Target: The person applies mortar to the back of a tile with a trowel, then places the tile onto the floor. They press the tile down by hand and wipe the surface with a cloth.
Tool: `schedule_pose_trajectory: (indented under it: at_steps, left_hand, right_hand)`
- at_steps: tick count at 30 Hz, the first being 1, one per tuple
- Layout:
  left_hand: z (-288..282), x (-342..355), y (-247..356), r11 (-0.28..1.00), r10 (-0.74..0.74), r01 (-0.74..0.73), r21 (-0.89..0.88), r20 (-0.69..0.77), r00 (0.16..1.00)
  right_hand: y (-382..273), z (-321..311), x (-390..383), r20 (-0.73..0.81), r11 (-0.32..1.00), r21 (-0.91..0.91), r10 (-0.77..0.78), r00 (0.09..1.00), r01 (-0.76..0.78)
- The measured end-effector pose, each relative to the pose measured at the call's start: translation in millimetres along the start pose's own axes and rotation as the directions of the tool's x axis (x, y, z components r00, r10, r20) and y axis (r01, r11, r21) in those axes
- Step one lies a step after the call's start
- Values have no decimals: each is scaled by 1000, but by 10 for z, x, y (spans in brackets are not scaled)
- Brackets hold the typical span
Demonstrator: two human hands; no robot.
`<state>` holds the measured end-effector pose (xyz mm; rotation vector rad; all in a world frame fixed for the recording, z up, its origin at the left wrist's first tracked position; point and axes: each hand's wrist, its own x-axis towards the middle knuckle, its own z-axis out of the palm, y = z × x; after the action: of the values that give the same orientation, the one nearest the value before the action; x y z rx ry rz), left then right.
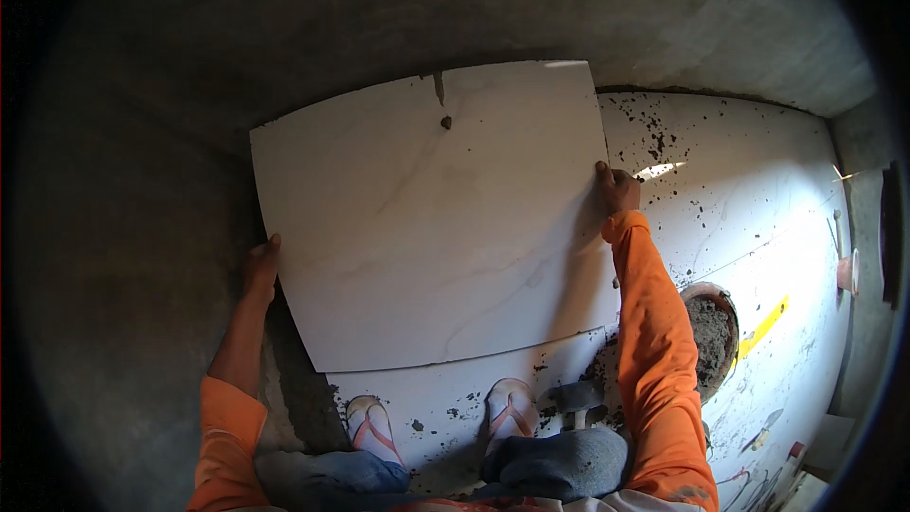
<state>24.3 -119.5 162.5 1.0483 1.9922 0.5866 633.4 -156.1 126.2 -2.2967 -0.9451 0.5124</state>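
Observation:
A large white marbled floor tile [436, 237] lies in front of me, close to the grey wall. My left hand [262, 265] grips its left edge, thumb on top and the other fingers hidden beneath or behind the edge. On the opposite edge, my right hand [618, 188] holds the tile the same way, thumb over the rim. A small dark lump of mortar [445, 122] and a dark smear sit near the tile's far edge. Whether the tile is raised or resting on its bed cannot be told.
White tiles [739, 171] with scattered mortar crumbs cover the floor to the right. A round pan of mortar [711, 337] stands beside my right forearm, near a yellow level [763, 330]. A mallet [578, 398] lies by my right foot. A reddish cup-like object [846, 273] is at far right.

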Motion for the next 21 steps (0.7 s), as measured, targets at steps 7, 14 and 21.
schedule_pose_trajectory:
  at_steps: [7, 14, 21]
  left_hand:
    - [79, -74, -380, 997, -73, 73, 1, 37, 997]
    - [215, 376, -767, 986, -160, 156, 63, 58, 985]
    - [523, 768, -859, 989, -146, 146, 17, 5, 989]
  right_hand:
    - [263, -11, -237, 32, 985, -144, 97, 995, -92]
    - [315, 293, -42, 135, 975, -179, 155, 979, -130]
    - [209, 636, 226, 174, 926, -99, 377, 910, -365]
